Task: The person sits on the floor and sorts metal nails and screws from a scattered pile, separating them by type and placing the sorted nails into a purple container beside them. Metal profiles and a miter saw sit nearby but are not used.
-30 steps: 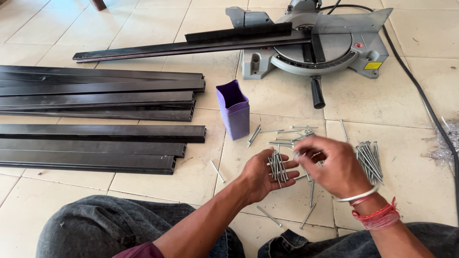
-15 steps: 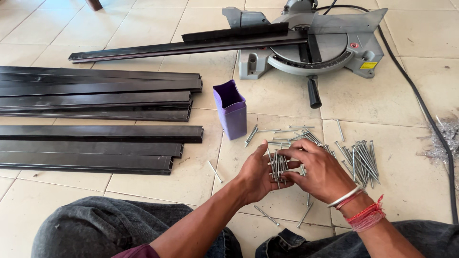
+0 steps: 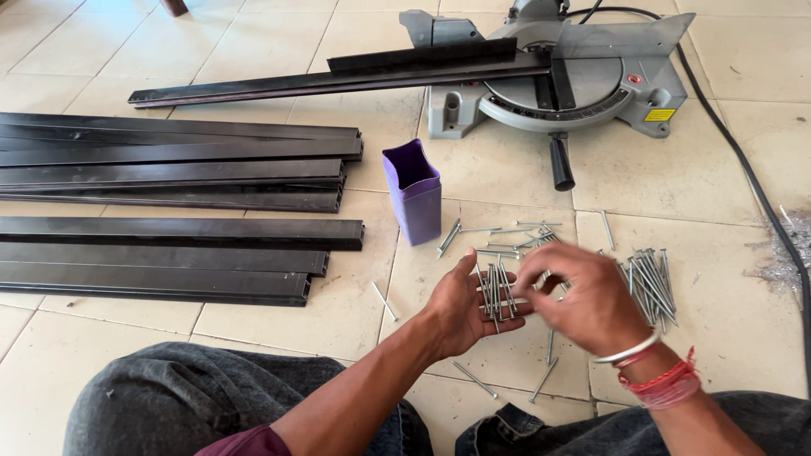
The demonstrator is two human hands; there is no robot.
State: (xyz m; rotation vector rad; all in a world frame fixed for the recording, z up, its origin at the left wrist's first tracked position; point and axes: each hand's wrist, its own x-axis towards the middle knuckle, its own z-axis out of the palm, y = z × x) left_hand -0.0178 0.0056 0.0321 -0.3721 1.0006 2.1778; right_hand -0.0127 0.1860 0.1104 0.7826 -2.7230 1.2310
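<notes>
Left hand (image 3: 460, 308): palm turned up and cupped low over the tiled floor (image 3: 279, 333), its grip partly closed around a small bundle of nails (image 3: 494, 291), long and silver, lying side by side across the palm and fingers with their tips pointing away from the person. Right hand (image 3: 583, 295): blurred, held just beside the left, fingers curled down toward the bundle's right edge; whether its grip pinches a nail cannot be told. Right wrist: one pale bangle (image 3: 627, 350) and a red thread band (image 3: 667, 384). Loose nails (image 3: 507, 241): scattered on the tile just beyond both hands, lying at mixed angles, with a few single ones nearer the knees. Nail heap (image 3: 649, 283): a denser pile on the floor to the right of the right hand, roughly aligned. Purple container (image 3: 412, 192): square, open-topped, upright on the floor, beyond the left hand and left of the loose nails. Black metal profiles (image 3: 169, 215): long channels laid flat in two stacked groups on the left, ends facing the container. Mitre saw (image 3: 566, 89): grey base at the far side, handle pointing toward the person, with one long black bar (image 3: 321, 82) laid across its fence and reaching left. Black cable (image 3: 760, 194): runs along the floor on the right. Person's legs in dark jeans (image 3: 186, 405): folded at the near edge.
</notes>
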